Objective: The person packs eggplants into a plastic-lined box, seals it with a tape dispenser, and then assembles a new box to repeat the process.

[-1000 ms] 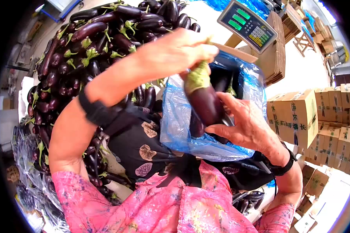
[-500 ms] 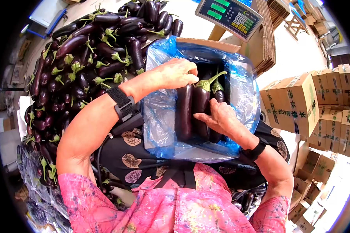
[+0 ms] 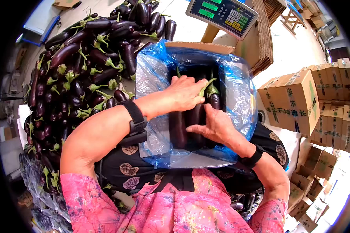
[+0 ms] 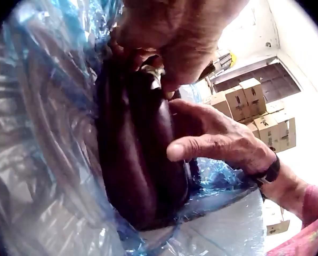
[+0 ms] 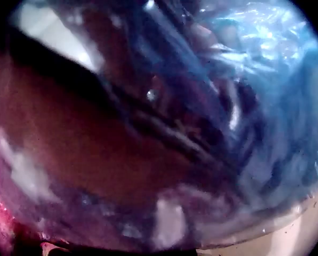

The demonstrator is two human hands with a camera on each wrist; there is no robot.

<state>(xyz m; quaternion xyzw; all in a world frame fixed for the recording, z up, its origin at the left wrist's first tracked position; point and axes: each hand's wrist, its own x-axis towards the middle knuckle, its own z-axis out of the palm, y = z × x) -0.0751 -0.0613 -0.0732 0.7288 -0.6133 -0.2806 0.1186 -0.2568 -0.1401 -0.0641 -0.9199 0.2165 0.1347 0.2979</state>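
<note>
In the head view an open carton lined with blue plastic (image 3: 237, 85) holds several dark eggplants, two lying side by side at the front. My left hand (image 3: 182, 93) bends over their stem ends, thumb and fingers about the cap of the middle eggplant (image 3: 195, 118), whose green stem pokes out beside the fingers. My right hand (image 3: 217, 124) lies against that eggplant's right side, thumb extended across it and apart from the fingers. The left wrist view shows the left eggplant (image 4: 124, 154) beside the liner. Blurred plastic (image 5: 276, 106) fills much of the right wrist view.
A large heap of eggplants (image 3: 85, 73) lies to the left. Beyond the carton stand a scale display (image 3: 223, 15) and flattened cardboard (image 3: 262, 39). Printed cartons (image 3: 289, 101) are stacked at the right. The carton sits over the person's lap.
The left hand came down with an eggplant, which now lies in the carton, and has shifted right over the stem ends. The right hand stays beside the eggplants, thumb spread.
</note>
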